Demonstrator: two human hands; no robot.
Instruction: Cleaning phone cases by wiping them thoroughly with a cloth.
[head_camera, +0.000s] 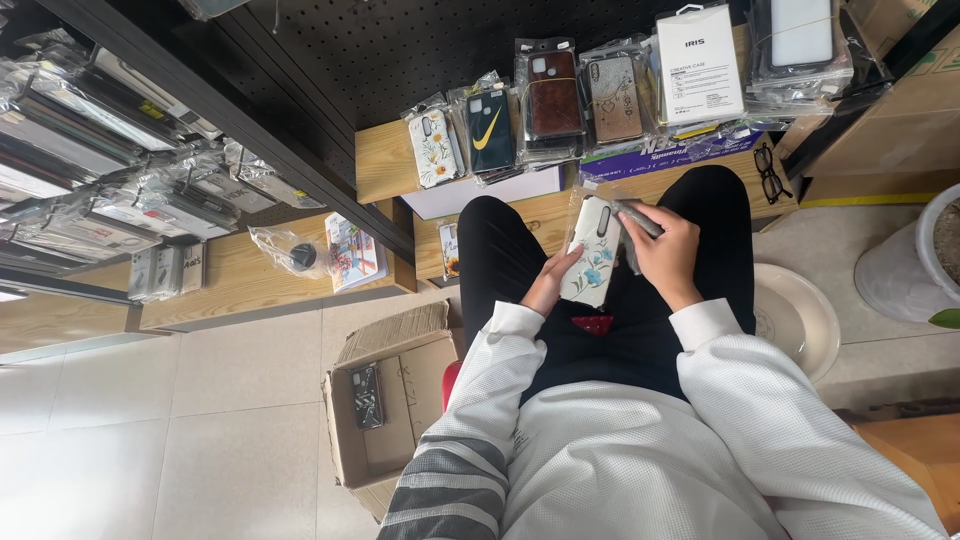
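I sit with black trousers and a white sweater, holding a white phone case with a blue flower print (592, 255) in a clear sleeve over my lap. My left hand (552, 283) supports it from below on its left edge. My right hand (668, 252) grips its right side, fingers also closed around a small grey object (636, 217) at the case's top. Several packaged phone cases (520, 120) stand in a row on the wooden shelf (385, 160) just beyond my knees.
An open cardboard box (385, 400) with a packaged case inside sits on the tiled floor at my left. Racks of packaged cases (90, 150) fill the left. Black glasses (768, 172) lie on the shelf at right; a white basin (800, 315) and a white pot (915, 260) stand further right.
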